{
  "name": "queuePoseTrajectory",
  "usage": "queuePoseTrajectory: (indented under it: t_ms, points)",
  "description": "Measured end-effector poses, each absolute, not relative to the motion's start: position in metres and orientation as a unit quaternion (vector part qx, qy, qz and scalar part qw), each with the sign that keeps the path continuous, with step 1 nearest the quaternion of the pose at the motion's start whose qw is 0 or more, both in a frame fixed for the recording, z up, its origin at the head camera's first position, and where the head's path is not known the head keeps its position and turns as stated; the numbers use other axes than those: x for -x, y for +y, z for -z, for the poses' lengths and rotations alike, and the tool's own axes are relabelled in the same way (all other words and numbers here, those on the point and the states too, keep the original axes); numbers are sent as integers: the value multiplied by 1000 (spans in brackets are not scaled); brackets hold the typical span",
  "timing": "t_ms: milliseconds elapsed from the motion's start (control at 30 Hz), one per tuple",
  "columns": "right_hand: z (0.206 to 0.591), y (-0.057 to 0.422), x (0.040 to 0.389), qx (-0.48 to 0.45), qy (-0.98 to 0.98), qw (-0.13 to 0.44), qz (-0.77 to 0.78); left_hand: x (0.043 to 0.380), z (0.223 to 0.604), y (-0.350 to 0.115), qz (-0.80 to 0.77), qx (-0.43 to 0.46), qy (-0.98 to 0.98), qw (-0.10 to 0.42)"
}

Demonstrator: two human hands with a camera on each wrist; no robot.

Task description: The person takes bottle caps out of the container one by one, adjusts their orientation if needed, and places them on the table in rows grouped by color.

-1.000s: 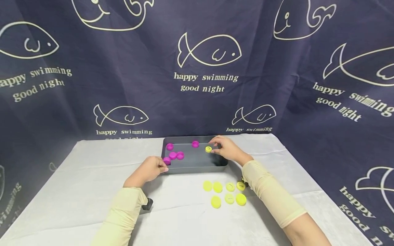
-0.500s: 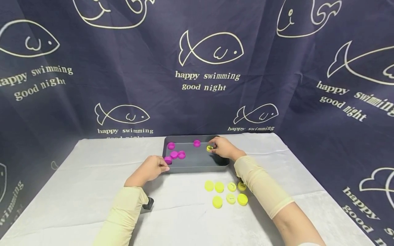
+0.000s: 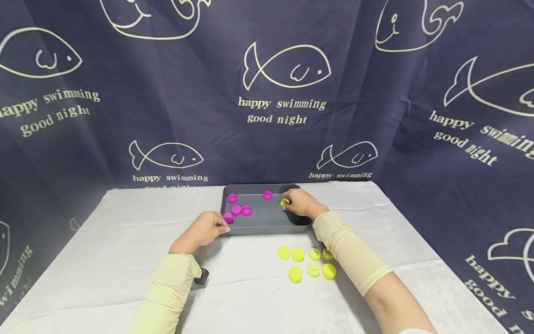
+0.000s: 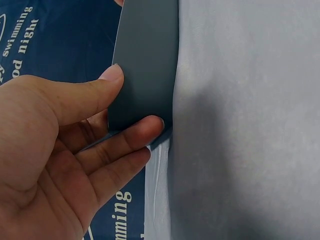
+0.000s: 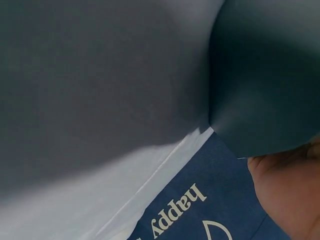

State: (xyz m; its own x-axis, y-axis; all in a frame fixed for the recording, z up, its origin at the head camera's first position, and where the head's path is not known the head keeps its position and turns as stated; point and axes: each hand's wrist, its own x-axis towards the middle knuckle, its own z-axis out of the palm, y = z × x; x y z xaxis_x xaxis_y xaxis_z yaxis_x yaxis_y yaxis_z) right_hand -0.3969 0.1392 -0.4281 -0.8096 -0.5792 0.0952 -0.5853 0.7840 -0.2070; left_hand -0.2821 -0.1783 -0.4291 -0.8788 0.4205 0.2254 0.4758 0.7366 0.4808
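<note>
A dark grey rectangular tray lies at the far side of the white table. My left hand grips its near left corner; in the left wrist view the thumb presses the rim and the fingers sit at the corner. My right hand reaches over the tray's right end and pinches a yellow bottle cap inside it. The right wrist view shows part of that hand behind the tray wall, its fingertips hidden. Several magenta caps, among them one cap at the back, lie mostly in the tray's left half.
Several yellow caps, one of them a flat-topped cap, lie in two rough rows on the table in front of the tray. My right forearm partly covers one yellow cap. A dark blue printed curtain stands close behind the tray.
My right hand has lowered slightly into the tray with the yellow cap, which now sits tilted and more covered by the fingers. The right forearm has swung a little left. My left hand stays put.
</note>
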Motion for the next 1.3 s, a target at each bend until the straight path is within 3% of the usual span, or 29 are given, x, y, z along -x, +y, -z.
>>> queuePoseTrajectory:
  t_ms: [1300]
  points:
    - [431, 141, 393, -318, -935, 12, -155, 281, 429, -177, 270, 234, -932, 54]
